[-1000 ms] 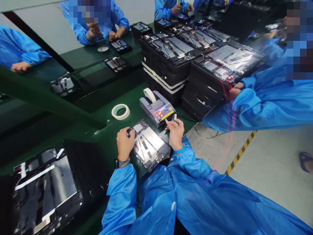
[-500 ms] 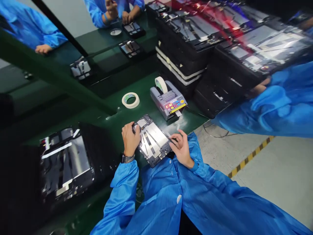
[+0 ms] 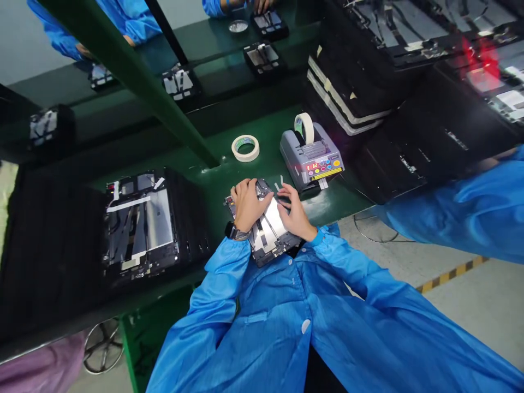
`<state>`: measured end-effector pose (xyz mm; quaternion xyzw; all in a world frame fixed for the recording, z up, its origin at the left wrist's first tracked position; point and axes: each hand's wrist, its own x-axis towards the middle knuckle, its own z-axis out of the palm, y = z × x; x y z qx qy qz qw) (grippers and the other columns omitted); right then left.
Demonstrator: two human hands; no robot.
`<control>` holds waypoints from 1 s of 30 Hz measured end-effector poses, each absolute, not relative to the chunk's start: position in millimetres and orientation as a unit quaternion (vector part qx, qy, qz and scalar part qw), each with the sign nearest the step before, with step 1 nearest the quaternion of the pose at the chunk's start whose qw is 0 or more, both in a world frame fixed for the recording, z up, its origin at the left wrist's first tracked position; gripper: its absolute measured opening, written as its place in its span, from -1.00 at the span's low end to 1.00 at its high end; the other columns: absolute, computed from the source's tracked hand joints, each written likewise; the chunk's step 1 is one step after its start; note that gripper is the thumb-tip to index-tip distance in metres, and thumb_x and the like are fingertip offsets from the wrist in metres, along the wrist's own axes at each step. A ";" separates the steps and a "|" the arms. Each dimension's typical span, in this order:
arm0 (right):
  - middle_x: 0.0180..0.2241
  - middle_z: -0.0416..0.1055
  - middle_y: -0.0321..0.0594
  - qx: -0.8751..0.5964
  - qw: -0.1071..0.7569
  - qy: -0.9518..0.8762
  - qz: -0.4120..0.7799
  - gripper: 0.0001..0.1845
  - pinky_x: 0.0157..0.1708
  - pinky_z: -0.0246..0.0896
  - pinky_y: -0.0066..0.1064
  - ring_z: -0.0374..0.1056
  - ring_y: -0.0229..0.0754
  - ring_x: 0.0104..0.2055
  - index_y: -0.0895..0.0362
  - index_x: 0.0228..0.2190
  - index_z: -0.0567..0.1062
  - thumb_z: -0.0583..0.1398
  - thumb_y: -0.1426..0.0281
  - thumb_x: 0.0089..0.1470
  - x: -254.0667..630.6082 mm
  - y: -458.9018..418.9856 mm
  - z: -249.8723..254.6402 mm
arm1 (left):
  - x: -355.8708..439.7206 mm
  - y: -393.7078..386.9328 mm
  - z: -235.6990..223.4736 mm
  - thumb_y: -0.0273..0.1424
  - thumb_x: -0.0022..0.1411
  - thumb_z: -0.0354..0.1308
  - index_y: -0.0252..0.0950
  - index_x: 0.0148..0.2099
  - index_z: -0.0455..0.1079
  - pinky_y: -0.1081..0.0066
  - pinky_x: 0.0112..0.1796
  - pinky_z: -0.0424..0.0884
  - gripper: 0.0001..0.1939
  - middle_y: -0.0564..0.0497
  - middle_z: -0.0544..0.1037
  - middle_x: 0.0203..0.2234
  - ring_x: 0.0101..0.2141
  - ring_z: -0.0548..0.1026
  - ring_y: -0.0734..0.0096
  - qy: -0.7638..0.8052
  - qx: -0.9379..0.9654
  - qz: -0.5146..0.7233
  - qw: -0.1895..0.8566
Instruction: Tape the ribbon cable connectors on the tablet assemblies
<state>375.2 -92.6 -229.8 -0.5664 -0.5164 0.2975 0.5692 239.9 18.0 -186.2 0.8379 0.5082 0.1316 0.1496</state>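
Observation:
An opened tablet [image 3: 269,234], with a silvery inside, dark ribbon cables and black edges, lies tilted at the table's front edge before my body. My left hand [image 3: 249,206] lies over its upper left part, fingers at the far edge and thumb across the face, gripping it. Above the right side my right hand [image 3: 295,214] is closed in a pinch, with a short pale strip of tape [image 3: 281,180] at its fingertips. Just beyond stands a grey tape dispenser [image 3: 311,155], a tape end sticking out of its front. A loose roll of masking tape [image 3: 245,148] lies left of it.
Stacked black trays with opened tablets [image 3: 141,226] stand at the left. Taller black stacks [image 3: 356,71] fill the right, beside a co-worker's blue sleeve [image 3: 462,202]. A green post [image 3: 164,103] slants up behind the tape roll. Other tablets [image 3: 264,57] lie on the bench opposite.
The camera view has shifted, moving the scene. My left hand has slid from the tablet's left edge further over its face. My right hand has moved from the right edge towards the upper part.

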 end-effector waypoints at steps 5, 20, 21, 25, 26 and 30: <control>0.25 0.16 0.01 -0.579 0.571 -0.492 0.310 -0.34 0.23 0.44 -0.08 0.27 -0.04 0.31 -0.08 0.40 0.02 0.08 0.37 0.37 362.6 -105.2 -229.7 | 245.9 20.9 -184.9 -0.08 0.39 0.14 -0.24 0.31 0.31 -0.05 0.37 0.00 -0.43 -0.25 0.46 0.23 0.26 0.34 -0.10 0.533 0.827 0.100 0.150; 0.17 0.19 -0.01 -0.563 0.425 -0.639 0.309 -0.12 -0.08 0.58 -0.13 0.34 -0.03 0.05 0.01 0.38 0.11 0.20 0.56 0.07 404.0 8.6 -224.8 | 216.3 56.0 -178.6 -0.13 0.27 0.30 -0.13 0.26 0.39 0.01 0.22 0.20 -0.45 -0.11 0.46 0.23 0.23 0.36 -0.07 0.484 0.839 0.048 0.245; 0.17 0.18 0.00 -0.559 0.417 -0.643 0.316 -0.10 -0.08 0.58 -0.11 0.34 -0.02 0.05 0.01 0.39 0.10 0.21 0.56 0.07 405.6 8.2 -223.9 | 216.0 56.2 -178.2 -0.13 0.27 0.30 -0.13 0.25 0.40 0.01 0.22 0.20 -0.46 -0.11 0.46 0.23 0.23 0.36 -0.07 0.482 0.838 0.052 0.249; 0.18 0.19 0.01 -0.550 0.400 -0.657 0.327 -0.06 -0.04 0.56 0.03 0.34 0.02 0.04 0.01 0.41 0.06 0.23 0.51 0.07 411.1 4.6 -219.1 | 215.8 57.1 -176.8 -0.13 0.25 0.33 -0.10 0.20 0.42 0.03 0.21 0.20 -0.49 -0.09 0.48 0.19 0.22 0.37 -0.06 0.483 0.835 0.057 0.257; 0.18 0.19 0.02 -0.547 0.396 -0.662 0.324 -0.06 0.00 0.54 0.07 0.35 0.03 0.04 0.02 0.42 0.05 0.23 0.51 0.07 411.9 4.4 -218.1 | 216.2 57.7 -176.6 -0.13 0.25 0.33 -0.10 0.19 0.42 0.04 0.21 0.20 -0.50 -0.09 0.48 0.18 0.22 0.36 -0.05 0.484 0.834 0.054 0.259; 0.18 0.21 0.03 -0.535 0.381 -0.684 0.317 -0.07 0.11 0.46 0.12 0.35 0.04 0.06 0.08 0.42 0.06 0.22 0.52 0.07 412.9 6.8 -215.9 | 219.0 61.4 -176.4 -0.17 0.24 0.33 -0.09 0.15 0.44 0.06 0.20 0.22 -0.55 -0.07 0.49 0.14 0.21 0.36 0.00 0.491 0.828 0.044 0.266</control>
